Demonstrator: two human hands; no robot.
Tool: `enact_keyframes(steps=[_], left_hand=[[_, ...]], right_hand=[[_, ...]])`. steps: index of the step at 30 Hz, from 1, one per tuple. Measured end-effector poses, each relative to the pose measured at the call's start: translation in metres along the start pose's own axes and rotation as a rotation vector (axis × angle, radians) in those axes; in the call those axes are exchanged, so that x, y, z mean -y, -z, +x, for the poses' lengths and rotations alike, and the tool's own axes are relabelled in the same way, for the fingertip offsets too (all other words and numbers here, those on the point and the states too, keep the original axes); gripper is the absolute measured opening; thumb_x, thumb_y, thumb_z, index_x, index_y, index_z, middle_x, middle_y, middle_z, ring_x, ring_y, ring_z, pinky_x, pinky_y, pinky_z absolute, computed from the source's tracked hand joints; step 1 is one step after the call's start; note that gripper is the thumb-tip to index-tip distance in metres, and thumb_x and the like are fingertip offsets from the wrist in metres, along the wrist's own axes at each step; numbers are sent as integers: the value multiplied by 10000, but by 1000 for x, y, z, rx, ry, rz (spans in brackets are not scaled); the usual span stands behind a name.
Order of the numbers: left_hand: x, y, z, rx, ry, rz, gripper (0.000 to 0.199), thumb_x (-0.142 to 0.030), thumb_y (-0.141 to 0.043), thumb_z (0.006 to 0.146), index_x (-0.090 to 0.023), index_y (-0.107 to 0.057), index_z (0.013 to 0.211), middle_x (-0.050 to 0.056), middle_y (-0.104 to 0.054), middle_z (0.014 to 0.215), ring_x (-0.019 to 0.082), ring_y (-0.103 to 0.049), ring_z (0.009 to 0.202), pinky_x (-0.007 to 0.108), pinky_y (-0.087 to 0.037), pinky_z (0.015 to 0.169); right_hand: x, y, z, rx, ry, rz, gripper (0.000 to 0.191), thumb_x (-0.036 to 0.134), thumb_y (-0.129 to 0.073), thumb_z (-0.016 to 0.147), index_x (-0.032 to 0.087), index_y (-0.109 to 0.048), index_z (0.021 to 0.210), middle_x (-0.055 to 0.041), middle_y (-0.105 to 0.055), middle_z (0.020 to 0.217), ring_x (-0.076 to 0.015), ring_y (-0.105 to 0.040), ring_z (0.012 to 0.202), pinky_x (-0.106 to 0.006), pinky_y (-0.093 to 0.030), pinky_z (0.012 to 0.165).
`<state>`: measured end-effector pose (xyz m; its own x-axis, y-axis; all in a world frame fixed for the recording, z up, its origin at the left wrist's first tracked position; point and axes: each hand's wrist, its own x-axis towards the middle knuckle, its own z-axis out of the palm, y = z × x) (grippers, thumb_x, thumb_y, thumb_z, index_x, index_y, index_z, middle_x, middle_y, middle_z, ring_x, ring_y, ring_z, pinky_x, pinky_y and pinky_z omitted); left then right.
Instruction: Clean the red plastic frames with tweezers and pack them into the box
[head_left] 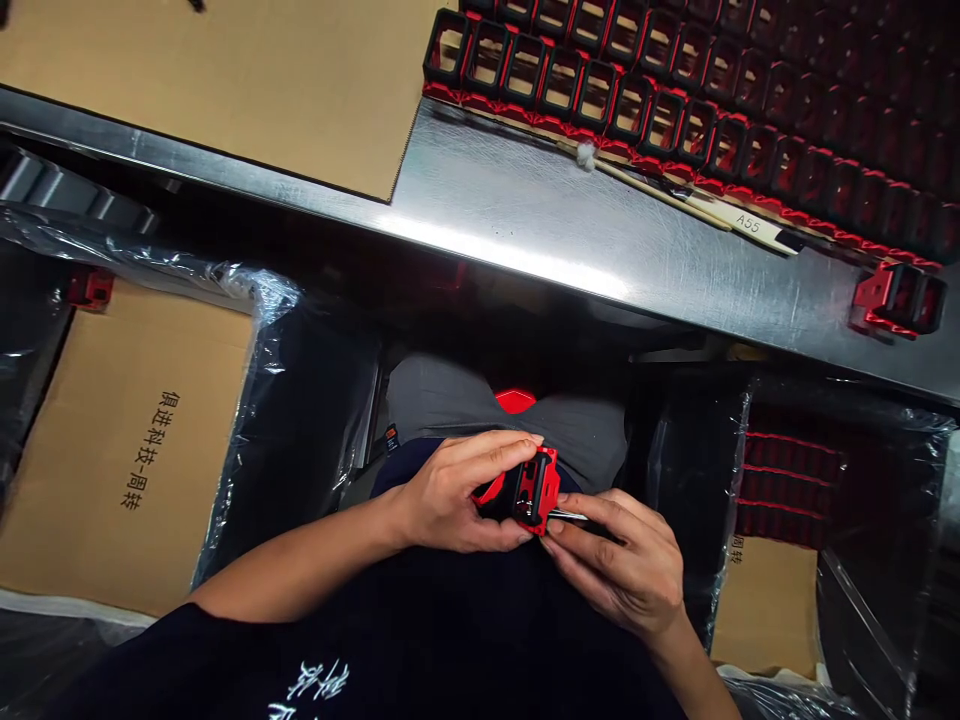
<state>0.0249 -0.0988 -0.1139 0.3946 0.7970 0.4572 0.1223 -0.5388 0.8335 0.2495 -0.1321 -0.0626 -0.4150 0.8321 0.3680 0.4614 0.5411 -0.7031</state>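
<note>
Above my lap, my left hand (466, 492) is wrapped round a red and black plastic part (534, 488), fingers on its far edge and thumb on its near edge. My right hand (628, 560) pinches a thin, pale metallic tool (568, 515) between thumb and fingers. The tool's inner end meets the red right side of the part, where its tip is hidden. Part of the tool lies behind my right fingers.
A metal bench (525, 225) crosses ahead, bearing rows of black and red frames (559, 85), a cardboard sheet (300, 90), a stick with a white tip (652, 190) and a single part (900, 300). Plastic-lined bins with cardboard (135, 430) and red parts (791, 485) flank me.
</note>
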Motion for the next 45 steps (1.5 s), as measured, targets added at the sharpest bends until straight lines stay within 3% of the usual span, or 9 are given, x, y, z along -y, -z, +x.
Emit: enact_keyframes(steps=[15, 23, 29, 37, 45], left_hand=[[2, 2, 1, 43, -17, 0, 775, -341, -803, 816, -132, -466, 1481, 217, -720, 1248, 287, -734, 1142, 389, -663, 911], [4, 6, 2, 74, -21, 32, 758, -394, -817, 805, -126, -505, 1443, 210, -737, 1199, 281, -753, 1089, 362, -666, 887], [3, 9, 6, 82, -32, 41, 739, -383, -831, 785, -132, -527, 1410, 189, -757, 1147, 275, -769, 1038, 352, -673, 853], [1, 8, 6, 59, -11, 63, 690, -382, -813, 790, -139, -548, 1378, 178, -764, 1140, 262, -776, 1016, 347, -682, 829], [-2, 6, 5, 15, 18, 45, 676, -387, -813, 786, -125, -560, 1355, 179, -767, 1130, 255, -771, 1033, 342, -676, 853]], right_hand=[[2, 6, 9, 83, 16, -9, 98, 125, -747, 894, 142, -773, 986, -107, -795, 937, -170, -679, 717, -287, -594, 595], [3, 6, 12, 108, 35, -19, 88, 122, -724, 911, 135, -773, 983, -98, -798, 935, -179, -731, 798, -301, -655, 733], [5, 6, 14, 120, 42, -16, 110, 121, -706, 922, 158, -758, 1012, -72, -806, 926, -191, -766, 831, -311, -679, 754], [10, 2, 8, 80, 34, -37, 147, 91, -719, 906, 144, -734, 1042, -91, -814, 935, -191, -783, 807, -296, -689, 733], [11, -1, 3, -35, -69, -3, 172, 52, -721, 885, 160, -724, 1019, -82, -806, 867, -186, -782, 754, -278, -663, 643]])
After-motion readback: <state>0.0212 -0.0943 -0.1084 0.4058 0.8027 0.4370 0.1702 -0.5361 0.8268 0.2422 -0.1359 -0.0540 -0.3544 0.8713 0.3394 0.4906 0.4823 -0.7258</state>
